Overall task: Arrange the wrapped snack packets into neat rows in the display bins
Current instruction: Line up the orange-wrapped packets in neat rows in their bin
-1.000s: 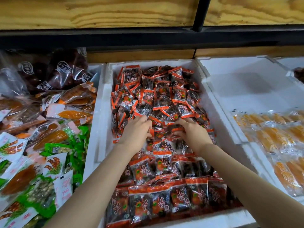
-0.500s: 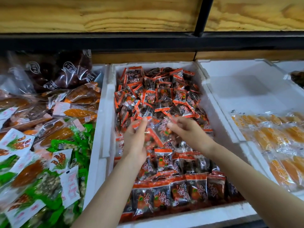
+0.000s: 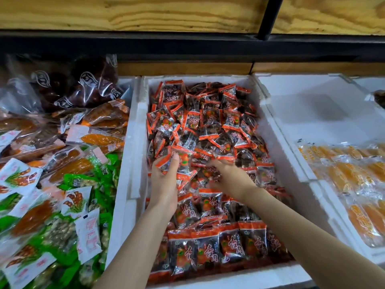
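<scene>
Rough plywood (image 3: 166, 13) is running above us as we're looking into three white foam bins. We're seeing the middle bin (image 3: 133, 142) brimming with crinkly orange-edged snack packets (image 3: 208, 126), the nearest row standing neat. Our left hand (image 3: 164, 184) is pinching one packet (image 3: 179, 163); our right hand (image 3: 229, 176) is blurring, grip unclear.

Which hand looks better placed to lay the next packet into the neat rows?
Probably the left hand: it already grips a red-edged packet near the neat rows. The right hand is blurred.
</scene>
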Tool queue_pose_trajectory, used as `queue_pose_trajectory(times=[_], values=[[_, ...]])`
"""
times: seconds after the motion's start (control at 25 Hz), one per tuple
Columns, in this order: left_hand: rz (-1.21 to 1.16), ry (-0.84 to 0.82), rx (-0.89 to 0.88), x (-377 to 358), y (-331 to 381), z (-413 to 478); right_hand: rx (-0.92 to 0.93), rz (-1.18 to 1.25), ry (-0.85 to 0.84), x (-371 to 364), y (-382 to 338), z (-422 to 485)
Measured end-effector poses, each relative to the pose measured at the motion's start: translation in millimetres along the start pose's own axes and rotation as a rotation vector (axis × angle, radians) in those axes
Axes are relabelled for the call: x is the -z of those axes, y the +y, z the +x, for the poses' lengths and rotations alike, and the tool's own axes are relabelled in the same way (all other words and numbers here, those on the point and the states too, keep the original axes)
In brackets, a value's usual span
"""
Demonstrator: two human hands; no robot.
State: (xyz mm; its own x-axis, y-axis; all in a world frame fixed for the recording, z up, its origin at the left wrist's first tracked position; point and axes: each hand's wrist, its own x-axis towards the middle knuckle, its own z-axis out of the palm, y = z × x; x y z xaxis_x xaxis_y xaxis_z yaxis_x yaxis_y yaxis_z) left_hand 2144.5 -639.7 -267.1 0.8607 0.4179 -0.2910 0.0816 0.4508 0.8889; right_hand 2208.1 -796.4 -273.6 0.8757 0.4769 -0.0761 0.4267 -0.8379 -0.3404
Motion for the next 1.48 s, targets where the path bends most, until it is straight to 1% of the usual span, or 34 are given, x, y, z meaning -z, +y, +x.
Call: queue_pose_trajectory(times=[0.08, 0.16, 0.2, 0.28, 0.36, 0.4, 0.44, 0.52, 0.56, 0.6, 0.64, 0.68, 0.76, 0.8, 0.84, 0.88, 0.92, 0.96, 1.0, 1.08, 1.16, 1.28, 1.32, 1.4, 1.48], values=[[0.036, 0.037, -0.031, 0, -1, 3, 0.06, 0.013, 0.085, 3, -1, 2], [0.082, 0.087, -0.065, 1, -4, 6, 0.078, 0.057, 0.164, 15, -4, 1], [0.104, 0.11, -0.095, 2, -6, 7, 0.069, 0.063, 0.226, 22, -4, 0], [0.114, 0.122, -0.143, 2, -9, 9, 0.062, 0.107, 0.421, 35, -7, -6], [0.062, 0.086, -0.136, 1, -9, 8, 0.141, 0.245, 0.607, 40, -18, -15], [0.004, 0.04, -0.107, -1, -10, 8, 0.214, 0.276, 0.639, 37, -27, -20], [-0.069, -0.021, -0.069, -2, -8, 5, 0.289, 0.251, 0.634, 31, -36, -24], [-0.231, -0.118, 0.016, -1, -5, 1, 0.392, 0.106, 0.55, 9, -49, -28], [-0.27, -0.143, 0.05, 0, -4, -1, 0.431, 0.048, 0.484, -1, -52, -29], [-0.266, -0.153, 0.079, 2, -2, -3, 0.474, 0.038, 0.412, -5, -52, -29], [-0.232, -0.141, 0.086, 3, -1, -5, 0.502, 0.094, 0.36, -6, -51, -29], [-0.195, -0.102, 0.074, 4, -1, -3, 0.489, 0.21, 0.329, -2, -52, -29], [-0.174, -0.019, 0.001, 6, -1, 3, 0.362, 0.444, 0.384, 3, -44, -24], [-0.165, 0.005, -0.035, 7, 1, 6, 0.27, 0.453, 0.403, 3, -33, -17], [-0.153, 0.012, -0.064, 8, 2, 6, 0.19, 0.372, 0.341, 3, -22, -8], [-0.142, 0.018, -0.087, 7, 3, 5, 0.144, 0.24, 0.2, 0, -12, 0], [-0.123, 0.022, -0.102, 9, 3, 6, 0.14, 0.098, 0.037, -3, -4, 6], [-0.109, 0.018, -0.121, 9, 3, 5, 0.16, -0.02, -0.076, -7, 2, 11], [-0.092, 0.015, -0.132, 9, 1, 6, 0.184, -0.108, -0.121, -9, 6, 15], [-0.061, 0.017, -0.145, 9, -1, 8, 0.232, -0.217, -0.107, -7, 7, 20], [-0.053, 0.023, -0.154, 9, -3, 9, 0.23, -0.274, -0.103, -2, 3, 21], [-0.057, 0.031, -0.171, 9, -3, 9, 0.23, -0.388, -0.151, 4, -2, 20], [-0.056, 0.035, -0.167, 8, -3, 8, 0.229, -0.38, -0.156, 5, -3, 19], [-0.06, 0.034, -0.16, 9, -3, 8, 0.182, -0.303, -0.089, 7, -4, 21], [-0.065, 0.038, -0.154, 10, -3, 9, 0.111, -0.275, 0.046, 9, 1, 25]])
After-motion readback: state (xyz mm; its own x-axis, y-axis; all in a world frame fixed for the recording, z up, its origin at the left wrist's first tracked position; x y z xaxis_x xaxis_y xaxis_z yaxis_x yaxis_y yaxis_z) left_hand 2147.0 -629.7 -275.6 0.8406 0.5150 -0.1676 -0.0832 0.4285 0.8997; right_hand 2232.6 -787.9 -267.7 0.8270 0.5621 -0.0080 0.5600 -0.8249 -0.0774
